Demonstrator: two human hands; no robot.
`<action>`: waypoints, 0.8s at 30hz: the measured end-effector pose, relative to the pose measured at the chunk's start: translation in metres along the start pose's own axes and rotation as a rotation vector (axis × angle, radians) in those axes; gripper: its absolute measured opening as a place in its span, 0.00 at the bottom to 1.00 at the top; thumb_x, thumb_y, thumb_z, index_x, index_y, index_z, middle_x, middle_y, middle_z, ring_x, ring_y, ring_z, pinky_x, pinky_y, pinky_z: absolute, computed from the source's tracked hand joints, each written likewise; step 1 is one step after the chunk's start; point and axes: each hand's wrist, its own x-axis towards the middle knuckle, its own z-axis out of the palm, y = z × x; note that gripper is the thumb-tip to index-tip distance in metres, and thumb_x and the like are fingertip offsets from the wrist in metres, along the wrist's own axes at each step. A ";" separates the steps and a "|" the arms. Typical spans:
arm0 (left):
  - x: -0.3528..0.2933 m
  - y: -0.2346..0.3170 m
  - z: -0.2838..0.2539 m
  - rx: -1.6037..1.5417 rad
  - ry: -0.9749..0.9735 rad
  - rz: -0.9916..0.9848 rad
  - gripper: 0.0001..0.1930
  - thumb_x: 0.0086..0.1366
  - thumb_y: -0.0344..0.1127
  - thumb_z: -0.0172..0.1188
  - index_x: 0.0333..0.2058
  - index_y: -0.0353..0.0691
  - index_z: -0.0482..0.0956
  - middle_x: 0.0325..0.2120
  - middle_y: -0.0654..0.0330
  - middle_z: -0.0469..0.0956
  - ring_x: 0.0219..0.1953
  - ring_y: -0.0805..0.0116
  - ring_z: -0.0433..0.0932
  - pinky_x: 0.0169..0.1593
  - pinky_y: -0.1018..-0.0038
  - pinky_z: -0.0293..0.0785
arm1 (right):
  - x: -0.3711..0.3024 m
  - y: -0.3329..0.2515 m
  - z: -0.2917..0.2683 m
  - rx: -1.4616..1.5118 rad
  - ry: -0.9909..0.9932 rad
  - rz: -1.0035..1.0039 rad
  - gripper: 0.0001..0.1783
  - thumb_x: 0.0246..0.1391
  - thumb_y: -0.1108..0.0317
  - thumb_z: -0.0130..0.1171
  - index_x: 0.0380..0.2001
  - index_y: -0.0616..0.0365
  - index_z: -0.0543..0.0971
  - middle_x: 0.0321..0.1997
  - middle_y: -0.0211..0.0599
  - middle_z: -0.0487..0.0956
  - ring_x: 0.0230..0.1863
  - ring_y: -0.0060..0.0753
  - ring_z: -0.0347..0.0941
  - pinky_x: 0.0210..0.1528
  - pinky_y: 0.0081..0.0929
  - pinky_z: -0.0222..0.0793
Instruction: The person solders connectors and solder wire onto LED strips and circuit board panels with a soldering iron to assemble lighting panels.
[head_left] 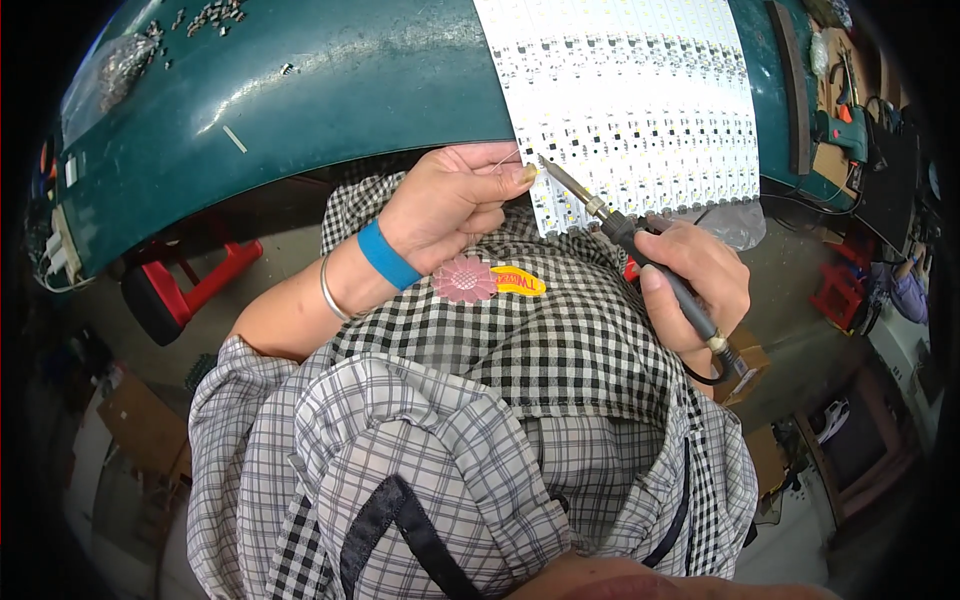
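Note:
A white circuit-board panel (640, 98), set with rows of small dark and yellow components, hangs over the table's near edge towards me. In my right hand (698, 275) is a soldering iron (620, 228) with a dark handle, its cord trailing at the back. The iron's tip reaches the panel's left part, beside a dark component. My left hand (450, 195) is closed in a pinch at the panel's left edge, thumb close to the iron's tip. A thin solder wire (507, 160) runs from its fingers; how it passes through the hand is hidden.
The green tabletop (380, 75) carries loose small parts (215, 15) and a clear plastic bag (115, 75) at far left. A dark bar (790, 90) lies right of the panel, near a green power tool (845, 132). A red-legged stool (200, 275) stands on the floor at left.

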 end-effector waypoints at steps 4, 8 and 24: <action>-0.001 0.000 -0.001 -0.002 -0.005 -0.003 0.16 0.66 0.24 0.57 0.53 0.27 0.74 0.34 0.61 0.78 0.15 0.86 0.54 0.16 0.87 0.51 | -0.004 0.003 0.003 0.008 0.017 -0.012 0.15 0.46 0.77 0.62 0.41 0.67 0.80 0.26 0.43 0.78 0.24 0.38 0.76 0.26 0.30 0.72; -0.002 0.000 0.000 0.001 -0.004 -0.007 0.18 0.66 0.24 0.58 0.53 0.26 0.73 0.34 0.61 0.78 0.15 0.86 0.55 0.16 0.87 0.51 | -0.029 0.018 0.011 0.368 0.551 0.066 0.20 0.52 0.66 0.59 0.43 0.71 0.78 0.30 0.48 0.78 0.25 0.32 0.74 0.27 0.23 0.71; -0.003 -0.002 -0.002 -0.026 -0.062 0.015 0.17 0.66 0.25 0.58 0.53 0.27 0.74 0.32 0.63 0.77 0.15 0.86 0.54 0.15 0.86 0.51 | -0.026 0.039 0.005 0.355 0.907 0.001 0.23 0.56 0.65 0.58 0.47 0.78 0.75 0.33 0.54 0.77 0.26 0.34 0.74 0.26 0.24 0.71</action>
